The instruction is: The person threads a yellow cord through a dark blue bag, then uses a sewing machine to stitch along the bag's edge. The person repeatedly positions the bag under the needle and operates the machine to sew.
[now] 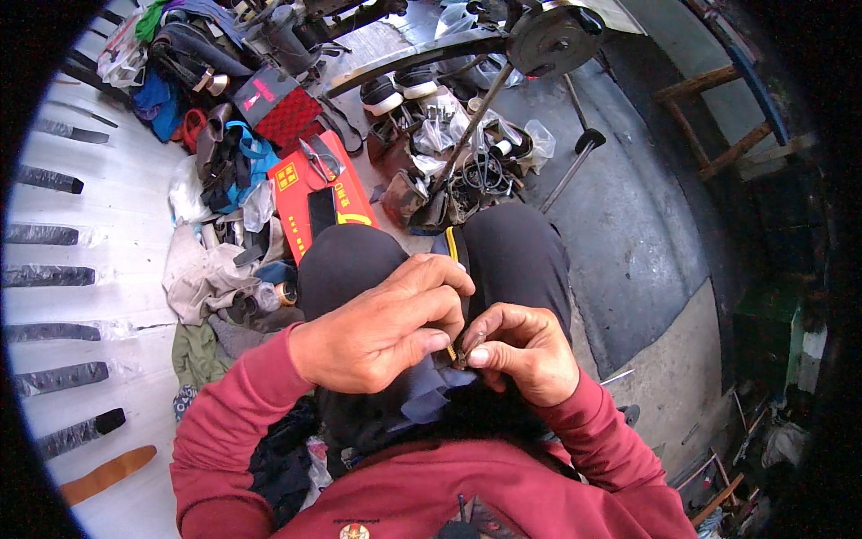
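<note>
- Fingers of your right hand pinch the zip; your left hand's grip is unclear.
- Work at its end looks unfinished; what's done is hidden.

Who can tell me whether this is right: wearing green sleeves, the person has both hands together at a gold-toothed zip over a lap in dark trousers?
Not quite: the sleeves are dark red, not green, as the head view shows. The rest stands: left hand and right hand are together at the gold-toothed zip, over a lap in dark trousers.
</note>
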Action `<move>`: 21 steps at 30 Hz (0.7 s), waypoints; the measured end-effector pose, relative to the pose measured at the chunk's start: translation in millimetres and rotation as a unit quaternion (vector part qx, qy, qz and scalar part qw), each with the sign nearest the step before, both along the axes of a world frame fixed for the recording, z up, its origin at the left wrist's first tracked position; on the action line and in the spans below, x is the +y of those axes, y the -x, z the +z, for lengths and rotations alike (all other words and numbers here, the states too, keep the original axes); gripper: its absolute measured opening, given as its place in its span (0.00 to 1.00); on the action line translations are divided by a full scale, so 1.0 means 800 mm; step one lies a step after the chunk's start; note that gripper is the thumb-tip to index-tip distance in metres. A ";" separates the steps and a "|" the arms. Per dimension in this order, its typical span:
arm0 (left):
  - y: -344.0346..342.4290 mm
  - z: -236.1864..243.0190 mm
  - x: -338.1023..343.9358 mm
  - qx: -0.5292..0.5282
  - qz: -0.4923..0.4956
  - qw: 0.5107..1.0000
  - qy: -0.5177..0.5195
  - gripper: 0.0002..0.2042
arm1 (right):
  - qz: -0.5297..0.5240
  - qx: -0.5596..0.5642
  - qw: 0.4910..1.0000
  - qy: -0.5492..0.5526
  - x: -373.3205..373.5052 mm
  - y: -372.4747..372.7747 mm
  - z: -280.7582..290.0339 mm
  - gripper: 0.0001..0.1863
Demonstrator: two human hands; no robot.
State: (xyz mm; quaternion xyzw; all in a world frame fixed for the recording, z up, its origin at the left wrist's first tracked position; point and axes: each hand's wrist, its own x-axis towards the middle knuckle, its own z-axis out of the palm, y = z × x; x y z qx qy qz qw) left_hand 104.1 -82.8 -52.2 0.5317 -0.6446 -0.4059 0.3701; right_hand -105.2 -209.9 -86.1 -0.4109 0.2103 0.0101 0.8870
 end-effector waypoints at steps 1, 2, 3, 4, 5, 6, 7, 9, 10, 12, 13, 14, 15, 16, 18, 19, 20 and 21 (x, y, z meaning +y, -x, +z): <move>0.000 0.000 0.000 -0.001 0.001 1.000 -0.004 0.05 | 0.003 0.005 1.000 0.009 0.001 0.000 0.000 0.08; 0.000 0.000 0.001 0.003 0.000 1.000 -0.013 0.05 | -0.001 -0.005 1.000 0.004 0.002 -0.001 0.000 0.08; 0.000 0.000 0.002 0.006 0.000 1.000 -0.024 0.06 | -0.004 -0.007 1.000 0.002 0.003 -0.001 0.000 0.07; -0.001 0.001 0.003 0.010 -0.001 0.999 -0.037 0.08 | -0.009 -0.003 1.000 0.003 0.002 -0.001 0.000 0.07; -0.002 0.001 0.003 0.008 0.000 0.999 -0.035 0.08 | -0.032 -0.013 0.999 0.016 0.000 -0.001 0.001 0.06; -0.002 0.001 0.004 -0.002 0.005 1.000 -0.027 0.08 | -0.056 -0.015 0.998 0.031 -0.003 -0.002 0.001 0.06; 0.000 0.002 0.005 -0.009 0.011 1.000 -0.021 0.08 | -0.080 -0.018 0.996 0.038 -0.009 -0.002 0.000 0.05; 0.002 0.003 0.009 -0.016 0.017 0.999 -0.022 0.07 | -0.158 -0.012 0.981 0.109 -0.037 0.000 -0.009 0.06; 0.004 0.005 0.012 -0.035 0.031 0.999 0.013 0.07 | -0.209 -0.023 0.969 0.130 -0.055 0.000 -0.019 0.06; 0.006 0.008 0.018 -0.051 0.054 0.997 0.028 0.08 | -0.279 0.003 0.944 0.175 -0.101 -0.005 -0.054 0.07; 0.008 0.010 0.021 -0.059 0.067 0.996 0.028 0.08 | -0.297 0.046 0.933 0.196 -0.125 -0.011 -0.081 0.07; 0.010 0.012 0.026 -0.079 0.085 0.993 0.021 0.08 | -0.305 0.046 0.928 0.211 -0.147 -0.019 -0.113 0.07; 0.013 0.013 0.030 -0.083 0.105 0.991 0.025 0.08 | -0.286 0.120 0.922 0.233 -0.166 -0.031 -0.150 0.07; 0.015 0.013 0.034 -0.087 0.127 0.988 0.031 0.08 | -0.260 0.176 0.914 0.257 -0.182 -0.046 -0.187 0.07; 0.016 0.012 0.042 -0.090 0.169 0.981 0.025 0.08 | -0.171 0.221 0.880 0.384 -0.193 -0.082 -0.261 0.08; 0.017 0.011 0.047 -0.093 0.185 0.978 0.023 0.09 | -0.143 0.207 0.879 0.404 -0.198 -0.100 -0.290 0.08; 0.017 0.011 0.053 -0.100 0.210 0.972 0.024 0.10 | -0.103 0.259 0.865 0.419 -0.196 -0.125 -0.315 0.09; 0.017 0.006 0.055 -0.103 0.230 0.967 0.037 0.09 | -0.055 0.261 0.829 0.491 -0.194 -0.154 -0.333 0.09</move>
